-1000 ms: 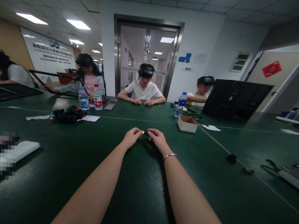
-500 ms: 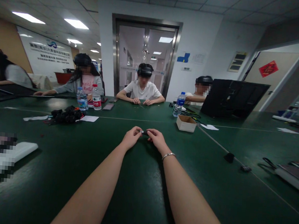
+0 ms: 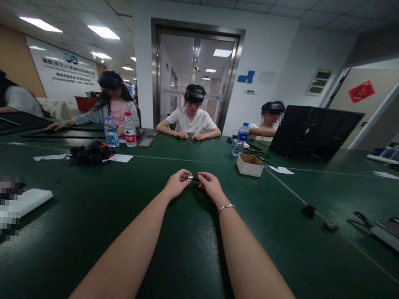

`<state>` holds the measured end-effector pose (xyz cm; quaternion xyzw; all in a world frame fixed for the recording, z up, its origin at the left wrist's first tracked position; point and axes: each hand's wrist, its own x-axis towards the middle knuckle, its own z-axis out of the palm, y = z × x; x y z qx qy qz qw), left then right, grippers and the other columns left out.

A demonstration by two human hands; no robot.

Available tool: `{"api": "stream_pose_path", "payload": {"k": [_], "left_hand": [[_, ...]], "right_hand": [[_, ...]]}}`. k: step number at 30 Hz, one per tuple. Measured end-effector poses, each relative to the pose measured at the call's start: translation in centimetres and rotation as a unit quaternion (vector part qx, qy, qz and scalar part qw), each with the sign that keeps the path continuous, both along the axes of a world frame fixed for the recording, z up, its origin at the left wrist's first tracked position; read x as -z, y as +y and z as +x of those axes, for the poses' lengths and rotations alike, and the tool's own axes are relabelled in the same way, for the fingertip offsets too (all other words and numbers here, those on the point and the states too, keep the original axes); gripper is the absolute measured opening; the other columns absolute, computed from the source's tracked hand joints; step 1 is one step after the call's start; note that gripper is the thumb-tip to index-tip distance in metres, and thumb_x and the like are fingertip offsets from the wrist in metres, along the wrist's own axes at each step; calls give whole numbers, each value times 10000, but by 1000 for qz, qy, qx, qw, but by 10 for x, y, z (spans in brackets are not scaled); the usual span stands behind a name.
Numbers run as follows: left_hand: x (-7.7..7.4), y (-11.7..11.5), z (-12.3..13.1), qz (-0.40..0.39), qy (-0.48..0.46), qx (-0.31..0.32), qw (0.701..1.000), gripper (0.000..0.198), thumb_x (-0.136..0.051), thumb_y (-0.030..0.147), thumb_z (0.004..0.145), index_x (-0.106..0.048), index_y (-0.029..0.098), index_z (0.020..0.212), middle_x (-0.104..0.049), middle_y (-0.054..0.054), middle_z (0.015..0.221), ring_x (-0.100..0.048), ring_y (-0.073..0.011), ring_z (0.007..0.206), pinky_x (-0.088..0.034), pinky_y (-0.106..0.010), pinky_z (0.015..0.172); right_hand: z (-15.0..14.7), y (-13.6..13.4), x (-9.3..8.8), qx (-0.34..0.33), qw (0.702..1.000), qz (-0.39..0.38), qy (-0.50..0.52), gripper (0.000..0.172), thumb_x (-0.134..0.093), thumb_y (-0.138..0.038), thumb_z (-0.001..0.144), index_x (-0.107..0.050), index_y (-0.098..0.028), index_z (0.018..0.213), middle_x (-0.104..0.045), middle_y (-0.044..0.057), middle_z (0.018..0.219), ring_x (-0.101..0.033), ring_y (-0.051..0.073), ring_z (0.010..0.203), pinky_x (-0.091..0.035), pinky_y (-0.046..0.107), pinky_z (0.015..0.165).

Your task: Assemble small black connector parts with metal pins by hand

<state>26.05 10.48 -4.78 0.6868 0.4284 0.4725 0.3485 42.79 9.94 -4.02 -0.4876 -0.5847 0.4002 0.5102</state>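
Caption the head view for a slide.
Both hands hold a small dark-and-silver object over a green table, an open box farther right.

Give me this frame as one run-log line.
left hand: holding; right hand: holding; item: small silver-and-dark object between both hands; beyond, right: open box

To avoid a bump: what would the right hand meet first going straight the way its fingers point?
Beyond the small dark-and-silver object at its fingertips, the right hand would most likely meet the left hand first, though exact depth is hard to judge from this view.
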Motion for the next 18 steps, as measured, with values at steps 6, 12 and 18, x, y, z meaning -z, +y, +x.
{"api": "stream_pose_path", "payload": {"k": [6,12,18], "left_hand": [[-2,1,-2,-53,2,-6,999,243,-546,399,809,-617,175,871,-671,-38,792,-630,-161,762,-481,-295,765],[-4,0,0,-46,26,-19,998,384,-447,526,825,-609,180,782,-669,-28,746,-625,-161,715,-469,-285,727],[-10,-4,0,-39,51,-45,997,470,-392,574,833,-623,175,743,-669,-38,726,-619,-167,683,-456,-290,699]], "right_hand": [[-1,-1,-1,-10,1000,5,6,229,-621,-273,767,-658,-149,956,-685,42,829,-544,67,508,-434,204,503],[-1,-3,-2,-17,1000,10,2,272,-641,-311,738,-660,-154,960,-683,46,845,-543,71,511,-431,212,497],[-1,-7,-4,-33,999,8,13,340,-673,-350,689,-657,-151,964,-678,50,853,-545,80,543,-444,225,516]]}}
